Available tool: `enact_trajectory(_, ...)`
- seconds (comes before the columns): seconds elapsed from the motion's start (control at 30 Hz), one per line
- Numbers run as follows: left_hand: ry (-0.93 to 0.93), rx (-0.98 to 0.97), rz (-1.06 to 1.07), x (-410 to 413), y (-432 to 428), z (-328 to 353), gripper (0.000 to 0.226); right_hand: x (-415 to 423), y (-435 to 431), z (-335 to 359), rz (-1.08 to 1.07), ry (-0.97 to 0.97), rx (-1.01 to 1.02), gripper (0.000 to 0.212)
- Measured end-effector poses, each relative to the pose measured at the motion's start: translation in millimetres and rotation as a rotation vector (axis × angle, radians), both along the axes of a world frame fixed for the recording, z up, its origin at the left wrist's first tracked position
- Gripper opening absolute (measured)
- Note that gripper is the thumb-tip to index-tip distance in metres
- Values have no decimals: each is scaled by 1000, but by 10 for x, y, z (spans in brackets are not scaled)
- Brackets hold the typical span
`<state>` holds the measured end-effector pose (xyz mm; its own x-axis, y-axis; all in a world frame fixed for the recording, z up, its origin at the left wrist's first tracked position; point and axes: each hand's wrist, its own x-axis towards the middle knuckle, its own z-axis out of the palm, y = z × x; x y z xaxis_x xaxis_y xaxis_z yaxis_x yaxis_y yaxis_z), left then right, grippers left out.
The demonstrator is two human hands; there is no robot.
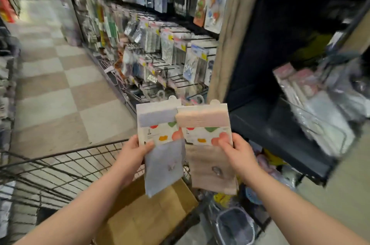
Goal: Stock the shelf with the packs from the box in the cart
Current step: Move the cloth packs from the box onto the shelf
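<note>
My left hand [136, 151] is shut on a grey-blue pack [160, 144], a folded cloth with a white fruit-print card band. My right hand [236, 151] grips a beige pack [208, 144] of the same kind. The two packs are held side by side, upright, above the cardboard box [148, 216] that sits in the black wire cart [60, 164]. The shelf [176, 60] with peg hooks full of hanging packs stands ahead, beyond the packs. The view is blurred.
A wooden post [230, 34] and a dark shelving unit [280, 124] holding wrapped packs [312, 108] stand at the right. A checkered floor aisle [56, 84] runs along the left. Mixed goods lie low at the right of the cart [236, 222].
</note>
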<state>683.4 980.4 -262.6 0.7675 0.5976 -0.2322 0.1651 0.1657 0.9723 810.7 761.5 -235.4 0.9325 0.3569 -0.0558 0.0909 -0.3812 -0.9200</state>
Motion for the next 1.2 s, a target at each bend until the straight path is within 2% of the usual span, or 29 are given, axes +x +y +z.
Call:
enact_trajectory(0.1,-54,13,-96,210,-465,185,24,-39,-599,213,-80,-20,47,23)
enact_trajectory(0.23,-107,45,-203,434,-1335,408,25,-101,-1593,398,-186,-66,77,12)
enact_trajectory(0.37,-173,27,-272,597,-2375,545,22,-235,-2670,577,-301,-104,84,21)
enact_trajectory(0.67,-220,-36,-465,895,-4242,643,22,-463,-4656,699,-513,-129,124,3)
enact_trajectory(0.93,-268,-34,-614,1343,-5158,909,24,-234,-5480,716,-649,-140,189,13)
enact_trajectory(1.07,-305,-7,-641,1769,-5471,974,19,97,-5737,757,-664,-159,223,5)
enact_trajectory(1.2,-334,-21,-682,2333,-5671,1002,23,586,-5919,878,-677,-182,225,3)
